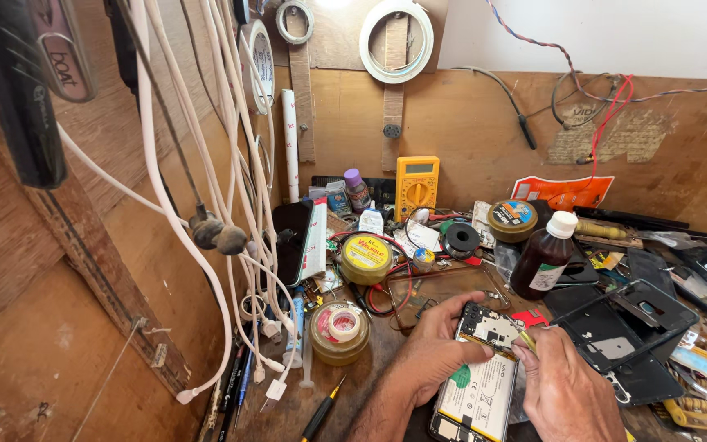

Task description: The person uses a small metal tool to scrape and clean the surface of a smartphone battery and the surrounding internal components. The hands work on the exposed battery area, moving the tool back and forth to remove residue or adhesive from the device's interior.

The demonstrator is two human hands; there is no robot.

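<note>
Both hands meet low over an opened phone [476,393] lying flat, battery showing. Left hand [435,348] curls over its upper edge, fingers pressing it down. Right hand [562,389] pinches a thin yellow-tipped tool [527,340] against the circuit board. Beyond the knuckles stands a brown bottle [546,258].

Under my left hand [431,352] the opened phone [476,385] shows a white battery with a green patch and black print, above it a grey-and-black circuit board. My right hand [562,389] pinches a thin yellow-handled tool [527,340]. The round tin [367,258] wears a yellow label with red lettering, the multimeter [416,185] is yellow, the bottle [546,255] dark brown with a white cap, the cables [231,164] white, the wooden bench [370,352] brown
</note>
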